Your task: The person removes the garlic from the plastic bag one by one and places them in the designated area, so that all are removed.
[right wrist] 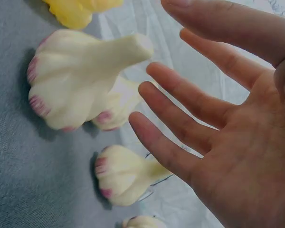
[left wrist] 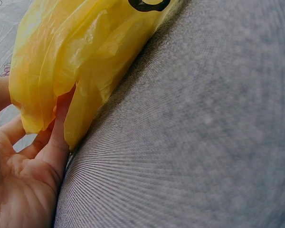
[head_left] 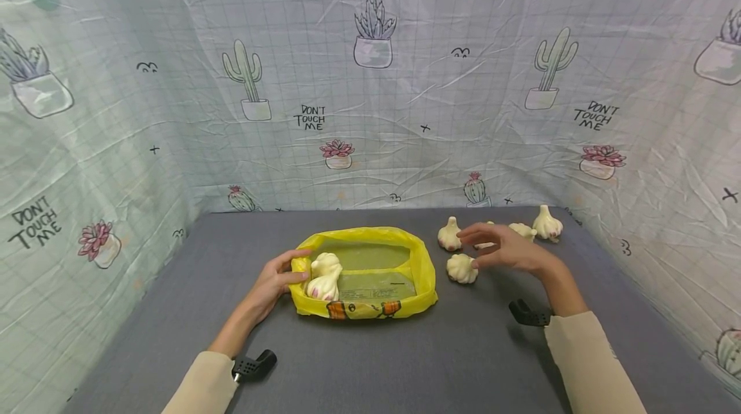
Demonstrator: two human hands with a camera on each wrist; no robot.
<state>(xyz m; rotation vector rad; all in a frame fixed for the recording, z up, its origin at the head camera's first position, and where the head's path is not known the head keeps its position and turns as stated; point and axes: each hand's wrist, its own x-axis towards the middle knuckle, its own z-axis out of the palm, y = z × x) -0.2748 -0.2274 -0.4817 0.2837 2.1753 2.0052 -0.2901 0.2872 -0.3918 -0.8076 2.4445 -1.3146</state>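
A yellow plastic bag (head_left: 431,276), its mouth spread wide, lies on the table with two garlic bulbs (head_left: 324,288) at its left end. My left hand (head_left: 272,285) pinches the bag's left rim; in the left wrist view, folds of yellow plastic (left wrist: 85,61) cover some of the fingers. To the right of the bag, my right hand (head_left: 509,250) hovers over loose garlic with its fingers spread. Nearest to it is a garlic bulb (head_left: 461,269); the right wrist view shows a large bulb (right wrist: 73,78) just off the fingertips, and the palm bare.
More garlic bulbs stand behind the right hand: one at the left (head_left: 449,234), one at the far right (head_left: 547,224), others partly covered by the hand. A grey cloth covers the table (head_left: 370,369). A patterned curtain (head_left: 405,112) hangs round the back and sides.
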